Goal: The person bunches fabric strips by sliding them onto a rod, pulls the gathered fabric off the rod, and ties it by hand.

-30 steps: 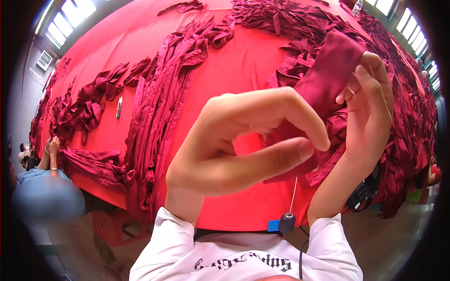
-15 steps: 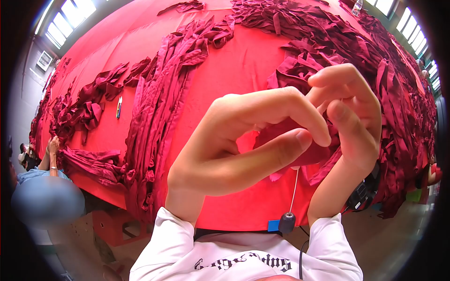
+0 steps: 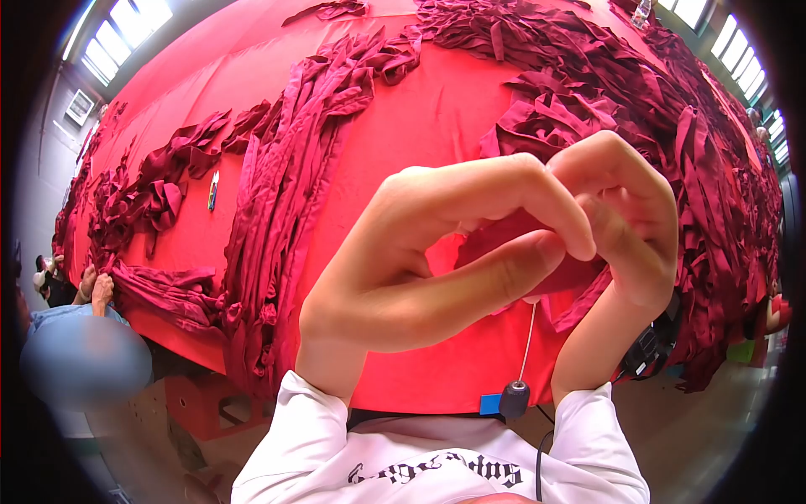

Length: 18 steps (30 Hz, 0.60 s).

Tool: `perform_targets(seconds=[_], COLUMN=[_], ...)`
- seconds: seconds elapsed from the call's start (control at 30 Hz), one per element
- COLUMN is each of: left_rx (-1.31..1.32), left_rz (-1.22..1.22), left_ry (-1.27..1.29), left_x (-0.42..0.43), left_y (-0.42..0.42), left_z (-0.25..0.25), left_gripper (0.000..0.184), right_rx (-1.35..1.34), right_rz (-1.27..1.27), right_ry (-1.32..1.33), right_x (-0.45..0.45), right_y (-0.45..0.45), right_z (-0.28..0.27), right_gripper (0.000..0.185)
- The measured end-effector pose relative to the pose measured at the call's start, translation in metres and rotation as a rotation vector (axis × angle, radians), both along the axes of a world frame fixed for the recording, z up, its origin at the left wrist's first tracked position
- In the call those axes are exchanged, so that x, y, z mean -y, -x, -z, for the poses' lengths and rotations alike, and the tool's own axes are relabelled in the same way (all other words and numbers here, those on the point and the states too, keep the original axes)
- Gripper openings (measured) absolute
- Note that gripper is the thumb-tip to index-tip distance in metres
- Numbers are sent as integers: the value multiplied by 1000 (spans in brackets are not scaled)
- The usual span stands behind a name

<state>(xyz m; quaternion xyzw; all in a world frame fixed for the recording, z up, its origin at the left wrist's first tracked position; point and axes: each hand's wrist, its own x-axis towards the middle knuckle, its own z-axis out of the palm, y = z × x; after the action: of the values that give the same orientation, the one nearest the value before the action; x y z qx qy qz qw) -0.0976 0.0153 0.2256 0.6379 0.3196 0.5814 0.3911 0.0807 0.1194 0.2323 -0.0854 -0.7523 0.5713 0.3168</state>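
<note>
My left hand (image 3: 428,260) is raised over the table, its index finger and thumb curled into a pinch with the tips close together. My right hand (image 3: 634,223) is bent in from the other side, its fingers folded and its thumb close to the left index fingertip. What the fingertips hold is hidden or too small to name. Just behind them is a dark red piece of fabric (image 3: 495,244), partly covered by the left hand. Below it, a thin rod (image 3: 527,344) rises from a small black tool head (image 3: 514,401) at the table's near edge.
Piles of dark red fabric strips (image 3: 588,67) cover the right and back of the red-covered table (image 3: 403,126). More strips (image 3: 285,193) lie on the left, near a small pair of snips (image 3: 213,191). A co-worker's hands (image 3: 98,290) hold fabric at the far left.
My right hand has turned and lowered slightly, its fingers folding in against the left fingertips. My left hand has barely moved. The co-worker's hands have come closer together.
</note>
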Motion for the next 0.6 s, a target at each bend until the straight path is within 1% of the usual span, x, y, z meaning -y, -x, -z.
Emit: perform_targets(seconds=[0.43, 0.6], left_rx=[-11, -40], left_rz=[-63, -53], left_ry=[0, 1], left_x=[1, -2], left_y=[-5, -3], left_z=[1, 3], left_gripper=[20, 21], right_rx=[29, 29], right_rz=[-13, -16], right_ry=[7, -81], right_x=[-1, -6], right_y=[0, 1], right_z=[-1, 1], right_gripper=[31, 30])
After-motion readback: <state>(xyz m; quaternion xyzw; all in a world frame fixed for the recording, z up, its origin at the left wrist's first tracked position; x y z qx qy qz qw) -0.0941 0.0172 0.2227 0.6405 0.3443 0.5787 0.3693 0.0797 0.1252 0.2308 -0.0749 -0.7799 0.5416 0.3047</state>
